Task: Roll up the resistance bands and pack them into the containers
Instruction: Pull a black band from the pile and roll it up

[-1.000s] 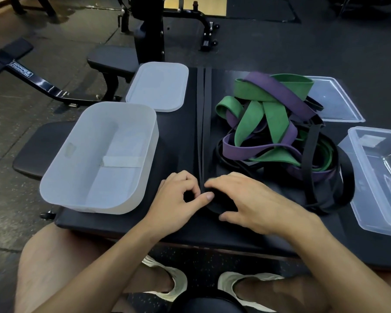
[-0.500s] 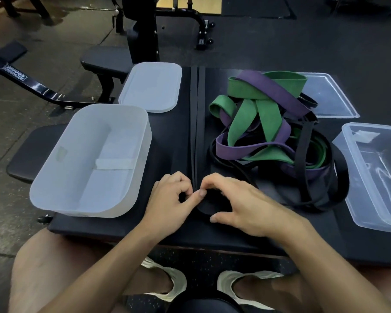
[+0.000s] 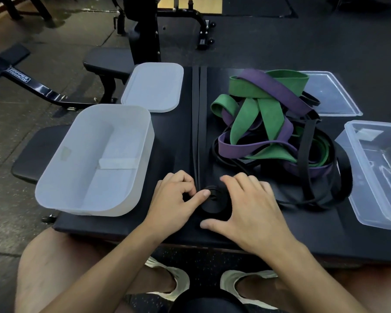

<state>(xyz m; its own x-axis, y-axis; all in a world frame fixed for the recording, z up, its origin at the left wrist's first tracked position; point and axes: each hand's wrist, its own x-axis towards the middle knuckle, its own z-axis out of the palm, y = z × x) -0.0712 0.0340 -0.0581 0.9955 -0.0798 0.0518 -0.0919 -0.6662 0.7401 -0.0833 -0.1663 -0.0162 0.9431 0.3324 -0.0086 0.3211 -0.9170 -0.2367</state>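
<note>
Tub [image 3: 99,206] left of band pile [image 3: 266,118], container [image 3: 359,177] right (all on the bench [image 3: 172,141]).

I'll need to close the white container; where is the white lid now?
In the head view, the white lid lies flat just beyond the white container and left of the stretched black band.

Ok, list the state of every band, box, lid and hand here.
black band, near end coiled, rest stretched straight.
band pile, tangled, unrolled.
white container, open, no bands inside.
white lid, off, lying flat.
clear container, open.
clear lid, off, flat behind pile.
left hand, pinches the coil.
right hand, cups the coil.
</note>
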